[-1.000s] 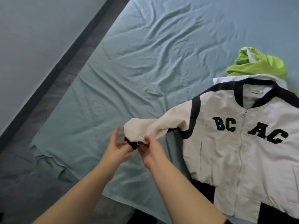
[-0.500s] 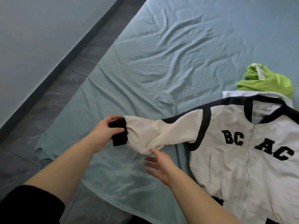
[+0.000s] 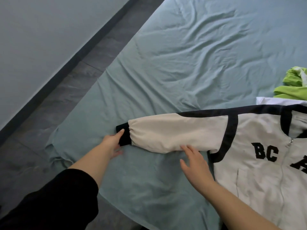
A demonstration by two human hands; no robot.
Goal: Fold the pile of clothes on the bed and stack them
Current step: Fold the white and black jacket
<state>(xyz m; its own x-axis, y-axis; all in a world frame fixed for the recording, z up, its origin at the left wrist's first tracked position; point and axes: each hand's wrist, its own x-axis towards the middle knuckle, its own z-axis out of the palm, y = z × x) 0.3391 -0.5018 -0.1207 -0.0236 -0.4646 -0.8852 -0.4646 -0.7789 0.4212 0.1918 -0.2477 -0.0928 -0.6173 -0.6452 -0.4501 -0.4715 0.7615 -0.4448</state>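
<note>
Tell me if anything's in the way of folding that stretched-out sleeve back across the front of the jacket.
Nothing visible blocks it. The sleeve lies flat on the bed sheet, the left hand holds its black cuff, and the jacket front is bare. The green garment sits beyond the collar.

Left hand [image 3: 111, 145]: bare, no ring or watch showing.
Left forearm: bare from the wrist up to the sleeve.
Left sleeve [image 3: 54, 201]: black, plain, loose, pushed up well behind the left hand; rounded cuff edge.
Right hand [image 3: 194, 161]: bare, no ring or watch showing.
Right forearm: bare behind the right hand to the picture's edge.
</note>
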